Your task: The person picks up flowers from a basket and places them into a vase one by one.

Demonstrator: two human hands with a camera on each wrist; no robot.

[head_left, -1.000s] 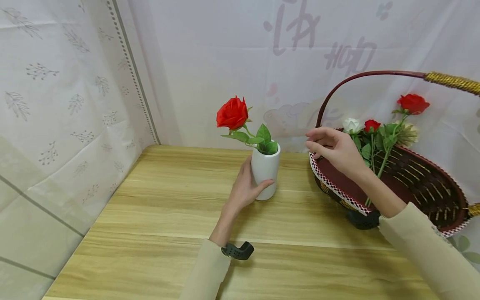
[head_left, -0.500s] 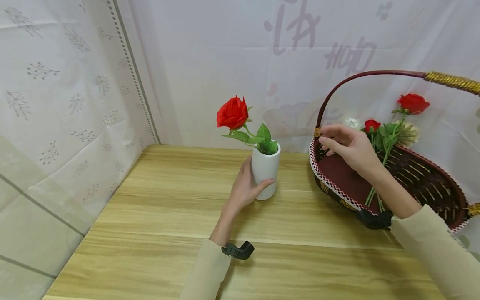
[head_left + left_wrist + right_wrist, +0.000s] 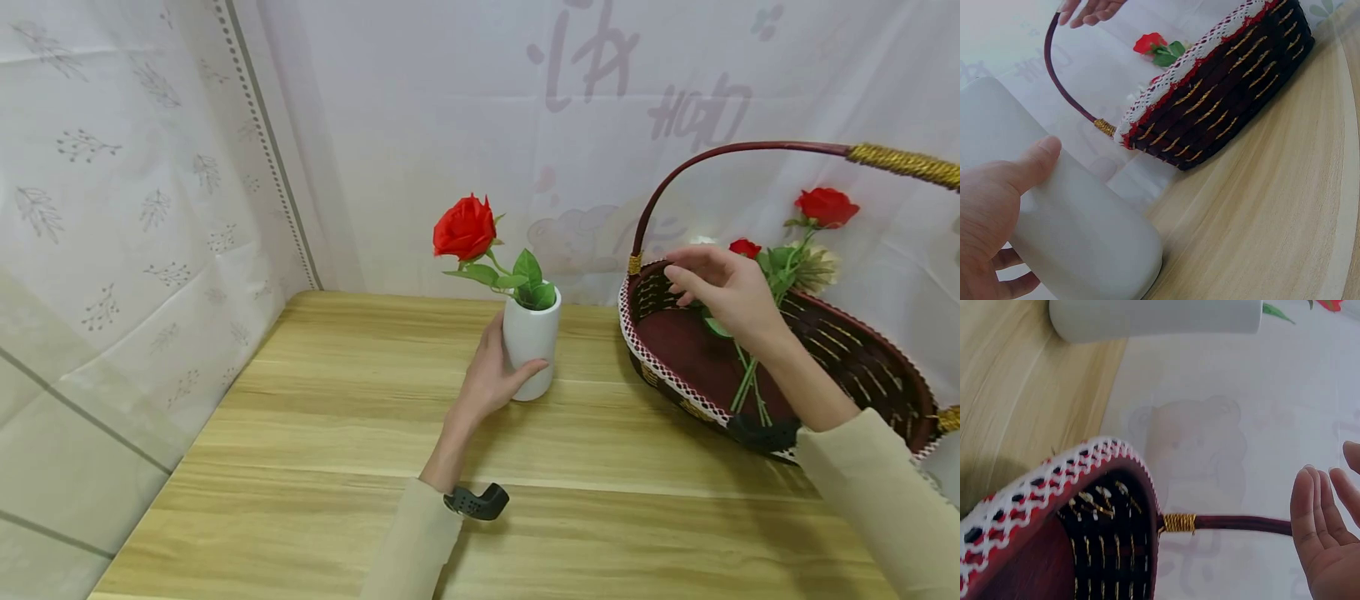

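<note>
A white vase [image 3: 534, 350] stands upright on the table, and a red rose [image 3: 465, 227] with green leaves leans left out of its mouth. My left hand [image 3: 491, 371] grips the vase from its left side, thumb across the front; the left wrist view shows the thumb on the smooth wall of the vase [image 3: 1091, 219]. Over the dark woven basket [image 3: 675, 333] hovers my right hand [image 3: 727, 292], holding nothing, its fingers loosely bent. Behind it in the basket are a small red rose [image 3: 744, 247], a larger red rose [image 3: 827, 207] and a mostly hidden white flower [image 3: 702, 241].
An arched handle [image 3: 738, 147] with gold wrapping rises above the basket. White lace trims the basket's rim [image 3: 1035, 494]. A printed white cloth [image 3: 420, 125] hangs behind the wooden table [image 3: 315, 433]. A pale yellowish flower [image 3: 816, 268] also lies in the basket.
My right hand has moved rightward, from the basket's left rim to over its inside near the flowers. My left hand, the vase and its rose have stayed in place.
</note>
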